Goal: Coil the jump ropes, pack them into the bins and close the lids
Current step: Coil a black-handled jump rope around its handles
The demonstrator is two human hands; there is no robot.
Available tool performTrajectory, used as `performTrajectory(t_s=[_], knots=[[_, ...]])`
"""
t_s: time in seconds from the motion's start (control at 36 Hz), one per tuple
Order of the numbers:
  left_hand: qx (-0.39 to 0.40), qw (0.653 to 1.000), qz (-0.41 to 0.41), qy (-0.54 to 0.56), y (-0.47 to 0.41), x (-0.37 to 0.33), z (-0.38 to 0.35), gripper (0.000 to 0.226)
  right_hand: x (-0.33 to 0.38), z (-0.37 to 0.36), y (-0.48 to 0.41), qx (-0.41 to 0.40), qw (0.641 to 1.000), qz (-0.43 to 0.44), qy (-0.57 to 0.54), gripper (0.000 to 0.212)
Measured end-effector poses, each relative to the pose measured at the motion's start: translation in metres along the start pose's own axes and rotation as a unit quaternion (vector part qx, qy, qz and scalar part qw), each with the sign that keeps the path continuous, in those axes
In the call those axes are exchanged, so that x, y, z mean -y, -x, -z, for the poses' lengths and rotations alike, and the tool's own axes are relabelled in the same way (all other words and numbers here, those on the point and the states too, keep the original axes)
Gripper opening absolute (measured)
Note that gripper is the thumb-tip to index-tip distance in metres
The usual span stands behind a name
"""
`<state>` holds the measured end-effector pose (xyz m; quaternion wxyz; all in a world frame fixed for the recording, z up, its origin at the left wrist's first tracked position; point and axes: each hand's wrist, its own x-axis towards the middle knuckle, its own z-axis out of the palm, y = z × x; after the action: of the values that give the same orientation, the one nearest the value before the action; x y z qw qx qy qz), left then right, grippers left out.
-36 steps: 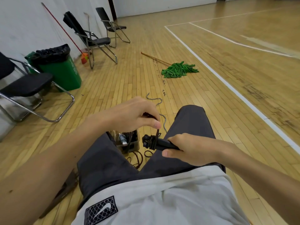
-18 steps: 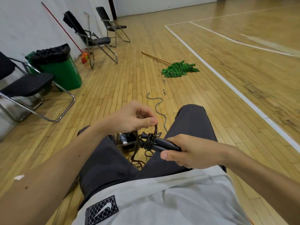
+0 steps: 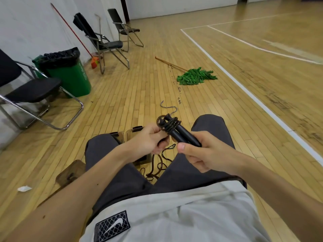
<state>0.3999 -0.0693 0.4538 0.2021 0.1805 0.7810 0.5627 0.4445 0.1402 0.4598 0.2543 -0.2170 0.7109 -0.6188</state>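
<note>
At the lower middle of the frame the right hand (image 3: 208,154) is clamped round the two black handles of the jump rope (image 3: 185,136), thumb across the front. Half a second ago the handles lay nearly level; now they slant up toward the left, their wrapped ends raised. Just left of it, the left hand (image 3: 148,142) has dropped from above the handles to beside them, fingers curled on the cord at the wound end. The cord sits in tighter turns round the handle ends, with a small loop standing out at the top.

Below the hands, loose dark cord (image 3: 155,169) lies on the floor between the thighs. The clear bin (image 3: 128,134) shows only its rim behind the left hand, more hidden than before. What looks like a lid (image 3: 70,172) lies flat at lower left.

Beyond the knees a grey cord (image 3: 167,107) curls on the boards. Farther off lie a green mop (image 3: 195,77) at centre and a green waste bin (image 3: 73,75) at left, unmoved.
</note>
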Motion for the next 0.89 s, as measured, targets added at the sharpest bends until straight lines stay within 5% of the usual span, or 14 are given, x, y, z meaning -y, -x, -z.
performTrajectory(t_s=[0.11,0.53,0.64,0.89], knots=[[-0.009,0.999,0.024,0.022,-0.001,0.005,-0.006,0.047,-0.002,0.003,-0.002,-0.017,1.0,-0.003,-0.012,0.024],[-0.014,1.0,0.012,-0.025,0.007,0.014,-0.01,0.04,-0.012,0.015,-0.006,-0.115,0.993,-0.029,-0.015,0.019],[-0.042,0.989,0.0,-0.141,0.01,0.011,-0.015,0.039,-0.022,0.02,-0.012,-0.15,0.987,-0.057,0.005,0.019],[-0.029,0.907,-0.036,-0.419,0.02,-0.003,-0.031,0.029,-0.029,0.018,-0.02,-0.155,0.983,-0.094,0.006,0.02]])
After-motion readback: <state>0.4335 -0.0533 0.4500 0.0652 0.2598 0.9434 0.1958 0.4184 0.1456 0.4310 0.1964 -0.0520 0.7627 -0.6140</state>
